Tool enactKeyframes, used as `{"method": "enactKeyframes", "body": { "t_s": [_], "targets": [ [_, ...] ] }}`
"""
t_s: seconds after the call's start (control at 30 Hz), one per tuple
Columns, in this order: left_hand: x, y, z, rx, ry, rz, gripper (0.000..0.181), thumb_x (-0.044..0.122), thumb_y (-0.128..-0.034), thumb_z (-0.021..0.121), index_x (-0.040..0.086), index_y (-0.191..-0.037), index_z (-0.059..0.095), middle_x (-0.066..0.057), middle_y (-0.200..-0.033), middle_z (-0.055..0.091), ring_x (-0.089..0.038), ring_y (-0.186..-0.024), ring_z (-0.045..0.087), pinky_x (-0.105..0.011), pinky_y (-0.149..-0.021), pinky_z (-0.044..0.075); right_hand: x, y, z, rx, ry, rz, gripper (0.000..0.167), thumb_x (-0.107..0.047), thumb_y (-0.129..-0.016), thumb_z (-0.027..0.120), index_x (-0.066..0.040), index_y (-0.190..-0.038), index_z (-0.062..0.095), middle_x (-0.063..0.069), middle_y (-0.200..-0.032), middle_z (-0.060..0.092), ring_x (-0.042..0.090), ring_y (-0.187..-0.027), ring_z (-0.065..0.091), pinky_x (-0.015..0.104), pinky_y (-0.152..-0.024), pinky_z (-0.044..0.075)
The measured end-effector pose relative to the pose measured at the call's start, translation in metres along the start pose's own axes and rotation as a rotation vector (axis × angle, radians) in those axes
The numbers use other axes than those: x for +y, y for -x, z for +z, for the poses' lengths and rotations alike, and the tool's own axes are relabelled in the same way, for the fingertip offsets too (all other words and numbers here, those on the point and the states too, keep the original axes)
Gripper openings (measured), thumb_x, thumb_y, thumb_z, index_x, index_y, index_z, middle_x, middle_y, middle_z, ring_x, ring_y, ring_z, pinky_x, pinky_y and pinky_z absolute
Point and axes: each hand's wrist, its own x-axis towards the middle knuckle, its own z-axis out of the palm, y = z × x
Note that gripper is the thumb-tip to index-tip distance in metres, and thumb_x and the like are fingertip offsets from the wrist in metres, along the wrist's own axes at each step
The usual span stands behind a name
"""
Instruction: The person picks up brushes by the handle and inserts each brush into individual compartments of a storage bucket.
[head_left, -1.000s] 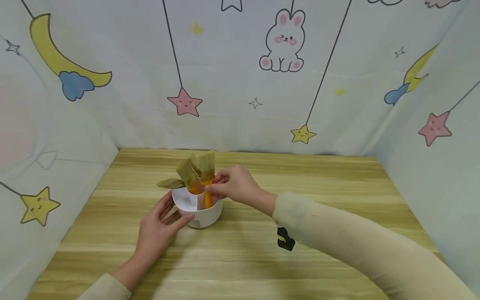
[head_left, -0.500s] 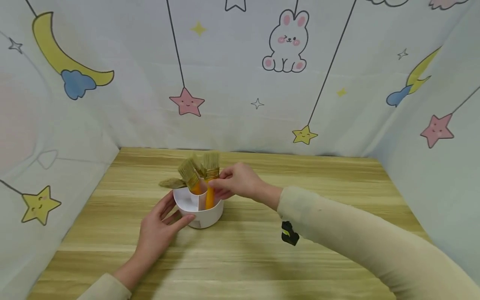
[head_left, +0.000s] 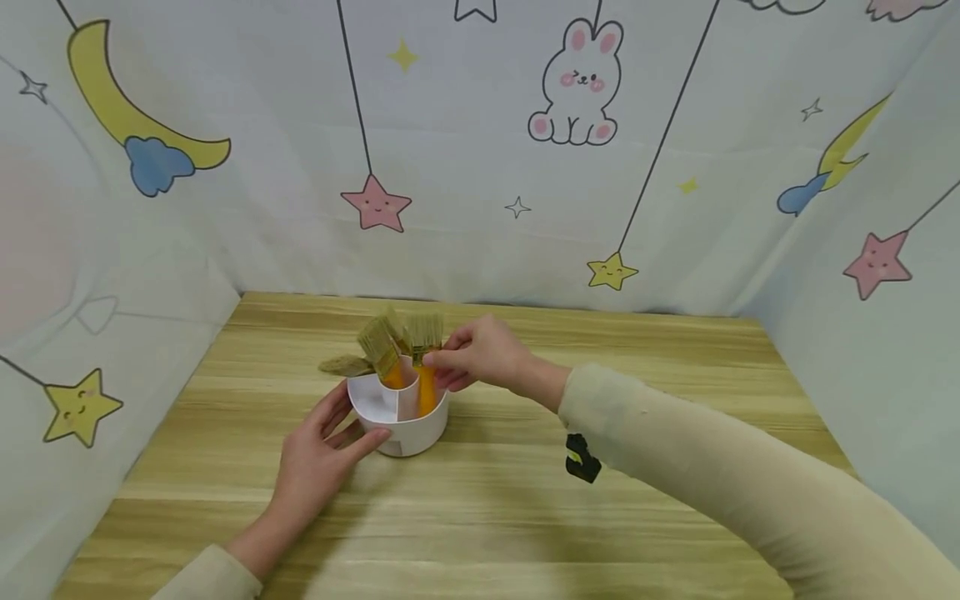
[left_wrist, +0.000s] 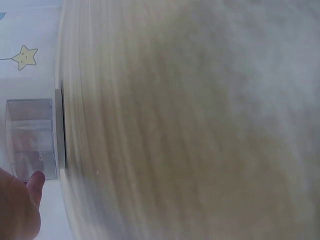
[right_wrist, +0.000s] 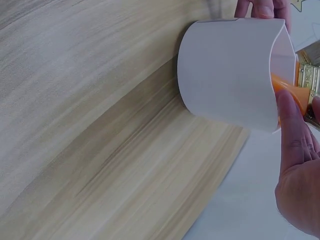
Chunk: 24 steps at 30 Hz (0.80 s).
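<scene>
A round white divided pen holder point(head_left: 416, 435) stands on the wooden table, several paintbrushes in it with bristles up. My left hand point(head_left: 318, 458) grips the holder's near left side, thumb on the front. In the left wrist view, the thumb touches a see-through wall point(left_wrist: 32, 135) of it. My right hand point(head_left: 483, 358) pinches a paintbrush point(head_left: 427, 385) with an orange handle in the right compartment. The right wrist view shows that handle point(right_wrist: 287, 89) entering the holder's mouth; its lower end is hidden. Another paintbrush point(head_left: 381, 348) leans left in the centre compartment, with more bristles behind it.
A wood-grain table point(head_left: 480, 517) reaches back to a white cloth wall point(head_left: 465, 258) printed with stars, a moon and a rabbit. Similar cloth hangs at both sides. A small black item point(head_left: 581, 458) shows beneath the right sleeve.
The right hand has shifted slightly right, and the pinched paintbrush has gone a little lower and stands more upright in the right compartment. The left hand stays on the holder.
</scene>
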Motion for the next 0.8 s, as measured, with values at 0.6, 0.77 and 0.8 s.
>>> {"method": "enactKeyframes", "body": {
  "t_s": [0.6,0.77,0.8],
  "targets": [
    [-0.001,0.0,-0.001,-0.003,-0.008,-0.01,0.091,0.014,-0.0877,0.091,0.002,-0.163,0.042,-0.018,-0.164,0.046,-0.036,-0.139,0.058,-0.027,-0.098,0.059,0.006,0.002,-0.009,-0.007,0.04,-0.008,0.024,-0.019,-0.099,0.08,0.004,-0.091,0.079,0.013,-0.08,0.079,0.021,-0.072,0.079,0.041,-0.074,0.07],
    [-0.001,-0.001,-0.002,-0.007,-0.004,-0.015,0.091,0.014,-0.0871,0.092,0.003,-0.163,0.042,-0.018,-0.164,0.047,-0.036,-0.138,0.059,-0.029,-0.099,0.059,0.01,0.002,-0.01,-0.013,0.027,-0.012,0.023,-0.018,-0.099,0.081,0.004,-0.091,0.079,0.013,-0.081,0.079,0.028,-0.077,0.08,0.041,-0.074,0.07],
    [-0.001,-0.001,-0.002,-0.008,-0.006,-0.011,0.091,0.014,-0.0871,0.092,0.003,-0.163,0.042,-0.018,-0.164,0.047,-0.036,-0.138,0.058,-0.029,-0.099,0.059,0.011,0.003,-0.01,-0.014,0.025,-0.012,0.023,-0.018,-0.099,0.08,0.004,-0.091,0.079,0.013,-0.081,0.079,0.031,-0.079,0.08,0.042,-0.074,0.07]
  ]
}}
